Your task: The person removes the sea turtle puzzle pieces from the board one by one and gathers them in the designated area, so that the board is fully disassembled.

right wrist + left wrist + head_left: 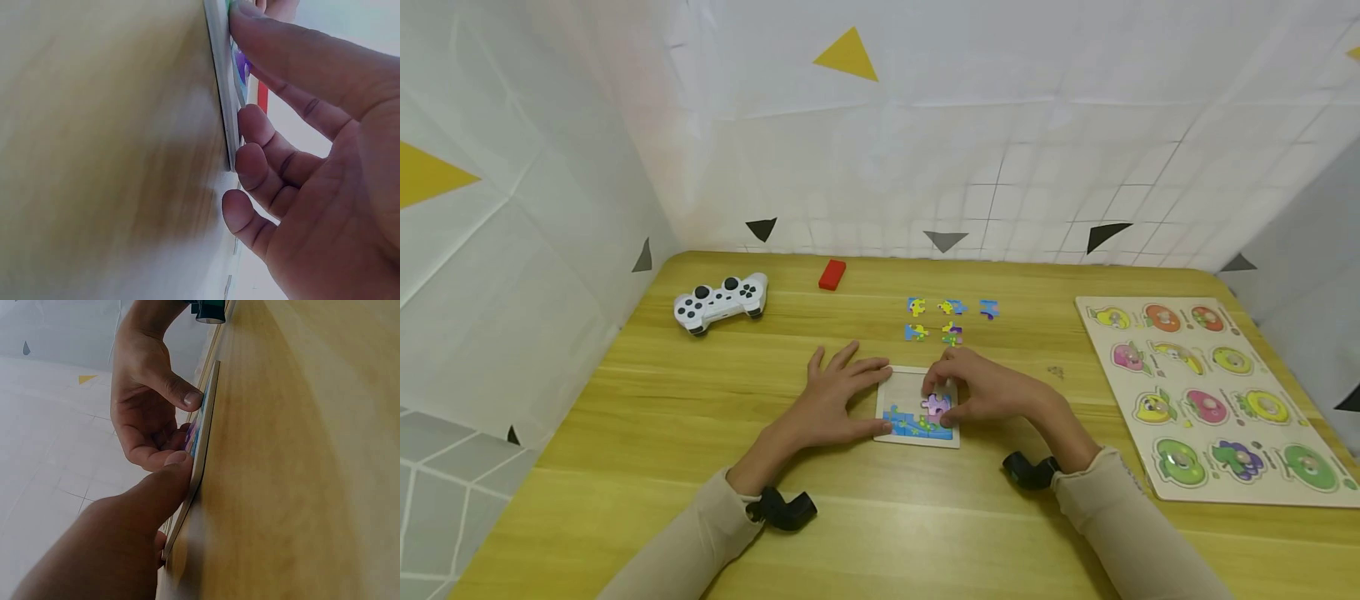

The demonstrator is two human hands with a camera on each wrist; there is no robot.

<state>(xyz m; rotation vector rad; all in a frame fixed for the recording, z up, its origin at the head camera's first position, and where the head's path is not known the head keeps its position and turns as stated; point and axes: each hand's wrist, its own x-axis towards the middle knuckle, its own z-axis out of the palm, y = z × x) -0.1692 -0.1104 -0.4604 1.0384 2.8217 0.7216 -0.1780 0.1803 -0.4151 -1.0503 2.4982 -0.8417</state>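
Observation:
A small wooden puzzle tray [917, 442] lies on the table, with joined blue and green pieces [904, 423] along its near side. My left hand [831, 407] spreads beside it, fingers straight. Its thumb rests on the tray's near left corner and its index fingertip on the far left corner. Over the tray's right half, my right hand [992, 388] pinches a purple puzzle piece [935, 405] between thumb and curled fingers. In the left wrist view the right hand [147, 406] bends over the tray's edge [209, 403], beside the left thumb [175, 462].
Several loose puzzle pieces [952, 333] lie beyond the tray. A red block [832, 275] and a white game controller [721, 303] sit at the back left. On the right is a large wooden fruit board [1183, 392]. White sheeting [880, 167] stands behind the table.

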